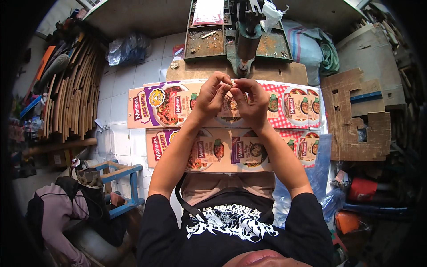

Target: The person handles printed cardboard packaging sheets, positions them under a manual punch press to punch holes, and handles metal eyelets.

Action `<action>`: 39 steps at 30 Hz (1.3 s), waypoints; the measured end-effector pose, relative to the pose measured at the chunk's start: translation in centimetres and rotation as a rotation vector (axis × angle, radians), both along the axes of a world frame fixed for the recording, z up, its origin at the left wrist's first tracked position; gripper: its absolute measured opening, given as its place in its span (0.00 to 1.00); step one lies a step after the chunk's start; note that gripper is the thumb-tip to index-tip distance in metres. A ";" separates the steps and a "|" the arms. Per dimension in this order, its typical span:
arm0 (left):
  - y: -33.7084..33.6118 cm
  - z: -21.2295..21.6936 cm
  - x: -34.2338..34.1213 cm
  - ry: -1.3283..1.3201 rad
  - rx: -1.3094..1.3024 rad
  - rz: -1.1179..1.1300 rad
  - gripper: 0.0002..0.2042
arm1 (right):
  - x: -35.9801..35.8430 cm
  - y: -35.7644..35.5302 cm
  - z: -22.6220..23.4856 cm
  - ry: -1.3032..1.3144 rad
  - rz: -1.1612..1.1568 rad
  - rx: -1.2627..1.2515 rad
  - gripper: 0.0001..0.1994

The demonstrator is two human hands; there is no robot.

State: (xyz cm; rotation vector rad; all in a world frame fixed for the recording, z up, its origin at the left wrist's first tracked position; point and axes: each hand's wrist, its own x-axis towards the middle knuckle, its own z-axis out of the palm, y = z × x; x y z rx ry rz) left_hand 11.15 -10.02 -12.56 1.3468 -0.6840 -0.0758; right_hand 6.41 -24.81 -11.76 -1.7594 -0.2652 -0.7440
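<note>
Both my hands meet above the printed cardboard, just in front of the press. My left hand (213, 98) has its thumb and fingers pinched together. Fingertip to fingertip with it, my right hand (251, 101) is pinched too. Something tiny may be between them, too small to make out. Beneath my hands lies a long cardboard panel (167, 109) with food pictures, purple on its left and red check on its right. A similar panel (242, 151) lies nearer my lap. Beyond my fingertips stands a dark metal bench press (247, 44), its round lower end close to the panel's far edge.
A rusty compartment tray (204, 43) flanks the press, with small bits in it. Stacked cardboard strips (73, 95) stand at left, near a blue stool frame (133, 187). Cut brown cardboard (347, 147) and a white woven sack (302, 46) are at right.
</note>
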 end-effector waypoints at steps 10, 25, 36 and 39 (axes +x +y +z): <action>-0.1 3.0 -0.5 -0.549 0.296 0.369 0.10 | 0.5 -1.6 -0.4 0.319 0.406 0.654 0.08; -0.8 12.8 -6.7 -1.019 0.606 0.312 0.15 | 1.8 -2.4 -0.9 0.459 0.373 0.928 0.08; -1.7 20.7 -11.5 -1.588 0.099 0.462 0.12 | 1.8 -2.8 -0.9 0.429 0.397 0.916 0.09; -2.0 19.9 -11.2 -1.634 -0.028 0.469 0.14 | 1.8 -3.1 -1.1 0.442 0.408 0.909 0.07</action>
